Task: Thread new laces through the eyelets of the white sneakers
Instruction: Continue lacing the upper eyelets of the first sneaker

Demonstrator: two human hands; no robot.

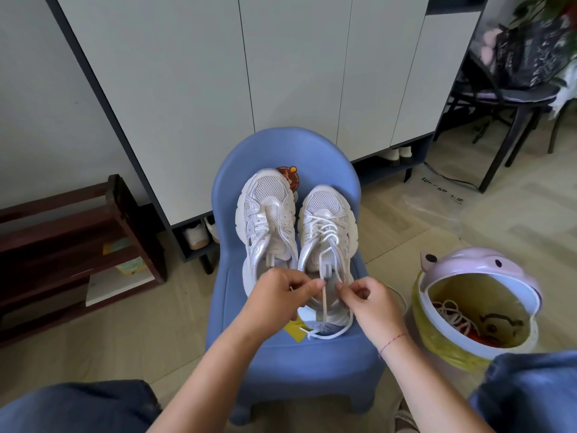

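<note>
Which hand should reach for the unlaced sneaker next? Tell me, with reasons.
Left, probably. The left hand sits by the heel of the unlaced sneaker; the right hand is beyond it, over the laced sneaker. Both pinch lace ends.

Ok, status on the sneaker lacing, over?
Pinching white lace: left hand, right hand, at laced sneaker collar. Beside it, unlaced sneaker. Both on blue chair, nothing blocking.

Head camera looks forward and down, close above the blue chair [290, 354].
</note>
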